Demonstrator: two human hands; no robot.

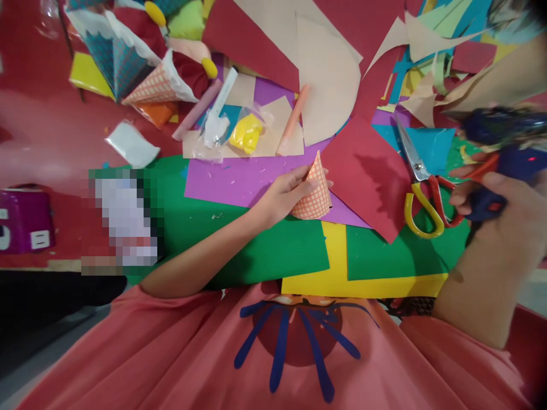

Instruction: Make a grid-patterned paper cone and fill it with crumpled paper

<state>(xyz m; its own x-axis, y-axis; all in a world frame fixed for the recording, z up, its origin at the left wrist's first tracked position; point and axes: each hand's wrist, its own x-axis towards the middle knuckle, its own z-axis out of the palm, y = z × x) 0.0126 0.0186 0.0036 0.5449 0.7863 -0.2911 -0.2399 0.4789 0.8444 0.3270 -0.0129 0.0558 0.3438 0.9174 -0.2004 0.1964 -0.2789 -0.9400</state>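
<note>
My left hand [287,196] is closed round a small paper cone [314,199] with an orange-and-white grid pattern, its tip pointing away from me. At the right, my right hand [498,191] grips a dark blue glue gun [519,162] with an orange part and a small red light; blur hides some of its shape. Scissors [419,171] with one yellow and one red handle loop lie just left of that hand, blades pointing away. Under the cone are a purple sheet [222,182] and a green sheet [256,245]. A red sheet [367,176] lies to its right.
Finished-looking cones [154,82] with white scalloped trim stand at the back left. Bagged yellow clay [247,134], an orange roll [294,119] and a white packet [132,143] lie nearby. Beige cut paper [329,74] covers the back. Another person's arm [504,74] reaches in at right.
</note>
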